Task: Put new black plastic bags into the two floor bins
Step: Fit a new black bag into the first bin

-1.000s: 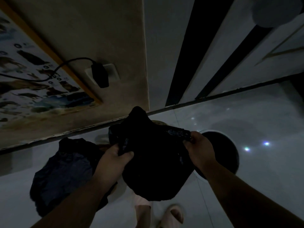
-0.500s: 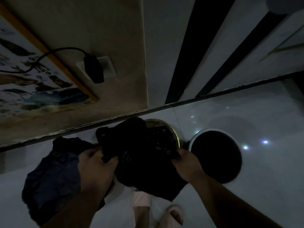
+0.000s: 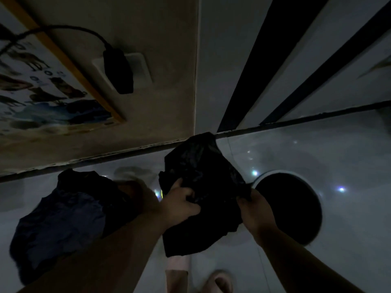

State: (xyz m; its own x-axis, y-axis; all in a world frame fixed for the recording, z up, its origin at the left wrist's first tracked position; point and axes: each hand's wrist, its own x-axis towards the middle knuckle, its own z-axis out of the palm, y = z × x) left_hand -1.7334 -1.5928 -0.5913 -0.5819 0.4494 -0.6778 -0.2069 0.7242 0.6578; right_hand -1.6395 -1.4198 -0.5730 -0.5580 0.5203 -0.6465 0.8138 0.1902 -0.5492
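A crumpled black plastic bag hangs in front of me, gripped at both sides. My left hand clutches its left edge and my right hand pinches its right edge. Just right of the bag stands a round floor bin with a pale rim and a dark inside. The bag hides most of a second bin with a yellow-green rim, of which only a sliver shows by my left wrist. The scene is very dim.
A full dark bag lies on the floor at the left. A wall socket with a black plug and a poster are on the wall behind. My slippered foot is at the bottom.
Both hands have carried the black bag to the right, toward the pale-rimmed bin, and lifted it. It now covers the yellow-rimmed bin that showed half a second ago.
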